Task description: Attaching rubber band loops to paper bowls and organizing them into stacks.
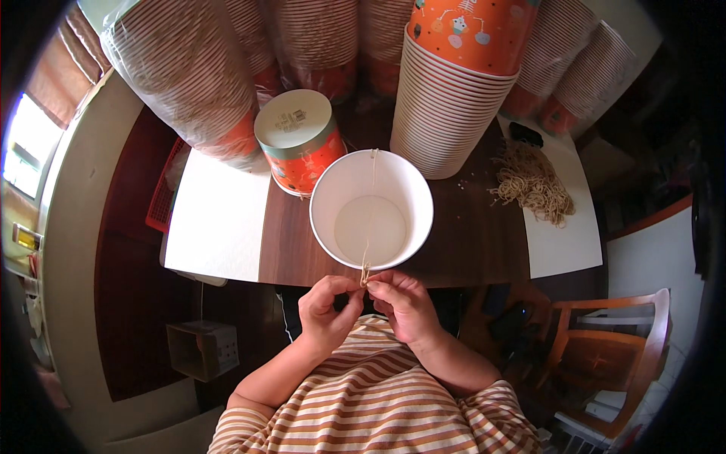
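A white-lined paper bucket [414, 208] stands open side up near the table's front edge. A thin tan cord [366, 269] crosses its near rim, with a loose end hanging inside. Just outside that rim, my left hand [330, 309] pinches the cord between thumb and fingers. My right hand [401, 300] meets it there, its thumb and forefinger closed on the same piece of cord. Another bit of cord is fixed at the bucket's far rim and dangles down the inner wall. Whether the near cord is knotted, I cannot tell.
An orange printed bucket [306, 163] sits upside down behind left. At back right rises a tall stack of nested buckets [446, 106]. Plastic-wrapped stacks [181, 68] line the back. A tan cord heap [535, 185] lies right. A wooden chair [605, 356] stands lower right.
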The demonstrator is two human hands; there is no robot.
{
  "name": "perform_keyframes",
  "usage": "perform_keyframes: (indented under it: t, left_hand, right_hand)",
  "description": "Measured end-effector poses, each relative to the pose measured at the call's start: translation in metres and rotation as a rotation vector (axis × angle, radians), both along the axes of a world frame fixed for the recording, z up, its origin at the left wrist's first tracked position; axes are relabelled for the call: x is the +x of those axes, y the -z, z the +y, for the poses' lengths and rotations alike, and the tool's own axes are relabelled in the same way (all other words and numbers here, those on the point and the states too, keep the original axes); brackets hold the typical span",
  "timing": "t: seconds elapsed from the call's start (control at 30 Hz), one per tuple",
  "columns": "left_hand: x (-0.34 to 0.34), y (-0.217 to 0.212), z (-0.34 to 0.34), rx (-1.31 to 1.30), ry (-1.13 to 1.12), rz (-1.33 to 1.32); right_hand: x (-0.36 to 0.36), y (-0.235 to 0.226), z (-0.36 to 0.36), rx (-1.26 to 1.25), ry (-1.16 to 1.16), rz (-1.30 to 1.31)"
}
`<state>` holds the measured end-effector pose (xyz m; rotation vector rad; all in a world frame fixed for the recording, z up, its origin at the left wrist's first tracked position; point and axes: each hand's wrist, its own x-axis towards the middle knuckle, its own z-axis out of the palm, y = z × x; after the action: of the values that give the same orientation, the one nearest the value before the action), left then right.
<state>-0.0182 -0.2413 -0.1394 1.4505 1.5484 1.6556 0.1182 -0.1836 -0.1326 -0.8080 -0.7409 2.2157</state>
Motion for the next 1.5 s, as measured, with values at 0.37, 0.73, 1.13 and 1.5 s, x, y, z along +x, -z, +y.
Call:
perform_keyframes:
  t: [0.37,0.73,1.13,1.5]
  left_hand:
    - [0.000,-0.009,-0.003,-0.247,0.125,-0.537]
    - [-0.001,-0.004,0.001,-0.236,0.146,-0.646]
    - [0.009,-0.014,0.007,-0.094,0.148,-0.348]
    - [0.007,-0.011,0.005,-0.221,0.072,-0.468]
  right_hand:
    - [-0.007,-0.002,0.003,-0.049,0.039,-0.041]
    - [-0.003,0.006,0.004,0.306,0.160,-0.114]
    - [0.001,0.006,0.002,0.652,0.237,-0.372]
    - [0.001,0.003,0.003,0.628,0.251,-0.360]
